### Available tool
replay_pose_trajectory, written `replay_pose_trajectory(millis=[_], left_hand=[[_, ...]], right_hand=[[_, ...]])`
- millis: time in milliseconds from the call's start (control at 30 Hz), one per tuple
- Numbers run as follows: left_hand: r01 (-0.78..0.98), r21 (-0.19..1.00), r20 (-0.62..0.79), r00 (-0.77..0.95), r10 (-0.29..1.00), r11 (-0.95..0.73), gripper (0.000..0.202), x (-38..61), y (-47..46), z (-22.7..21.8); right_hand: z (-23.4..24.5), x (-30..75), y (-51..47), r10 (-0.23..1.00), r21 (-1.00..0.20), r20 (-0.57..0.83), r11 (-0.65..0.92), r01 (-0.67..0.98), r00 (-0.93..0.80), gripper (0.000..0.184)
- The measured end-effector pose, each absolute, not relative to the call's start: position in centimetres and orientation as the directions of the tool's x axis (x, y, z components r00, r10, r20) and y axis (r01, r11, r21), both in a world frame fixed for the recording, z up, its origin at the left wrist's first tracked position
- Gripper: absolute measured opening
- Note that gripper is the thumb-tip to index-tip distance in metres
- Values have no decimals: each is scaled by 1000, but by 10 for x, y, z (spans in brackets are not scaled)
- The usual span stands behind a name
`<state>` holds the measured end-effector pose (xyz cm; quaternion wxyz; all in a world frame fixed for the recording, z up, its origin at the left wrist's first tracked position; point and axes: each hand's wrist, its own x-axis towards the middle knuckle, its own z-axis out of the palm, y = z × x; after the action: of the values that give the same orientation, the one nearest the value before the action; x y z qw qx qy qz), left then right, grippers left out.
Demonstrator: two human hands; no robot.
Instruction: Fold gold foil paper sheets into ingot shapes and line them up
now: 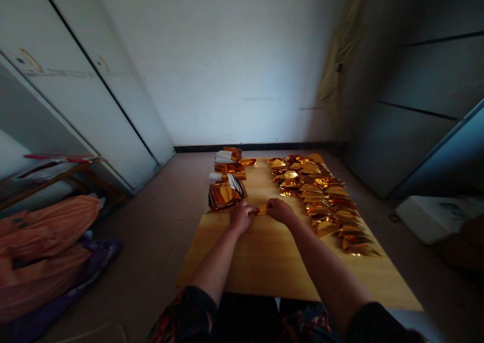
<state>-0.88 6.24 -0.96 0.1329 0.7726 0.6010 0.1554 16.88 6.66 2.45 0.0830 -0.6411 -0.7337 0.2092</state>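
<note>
Dark sleeves (189, 313) lie nearest me. Left on the table (260, 272) I see a foil stack (225, 194), seemingly undone; midway, left hand (241, 217) and right hand (280, 211) pinch a gold strip (262, 210), fingers closed; right, folded pieces (325, 227) look finished.

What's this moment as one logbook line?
left hand: on foil; right hand: on foil; foil: between hands; gold pieces: right side of table; sheets: beyond left hand

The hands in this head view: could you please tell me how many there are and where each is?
2: the left hand at the left end of the small gold piece, and the right hand at its right end, over the wooden table.
</note>
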Motion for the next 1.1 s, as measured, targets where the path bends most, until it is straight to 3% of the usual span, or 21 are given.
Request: replay_pose_trajectory(millis=[200,400,667,933,1100], left_hand=[[888,397,76,221,972,-233,26,-10,63,-10],[891,385,86,225,970,-241,27,-9,60,-7],[898,384,70,204,977,-215,26,-9,61,-7],[857,435,135,240,961,-276,24,-12,65,-17],[855,442,154,225,962,-271,25,-12,65,-19]], right_hand=[[36,142,60,983,-261,-181,-64,963,16,66],[34,132,63,974,-233,-216,-117,965,66,76],[40,134,62,967,-235,-248,-118,965,57,70],[32,157,70,973,-370,-221,-23,929,-64,27],[25,167,73,978,-428,-188,4,904,-94,16]])
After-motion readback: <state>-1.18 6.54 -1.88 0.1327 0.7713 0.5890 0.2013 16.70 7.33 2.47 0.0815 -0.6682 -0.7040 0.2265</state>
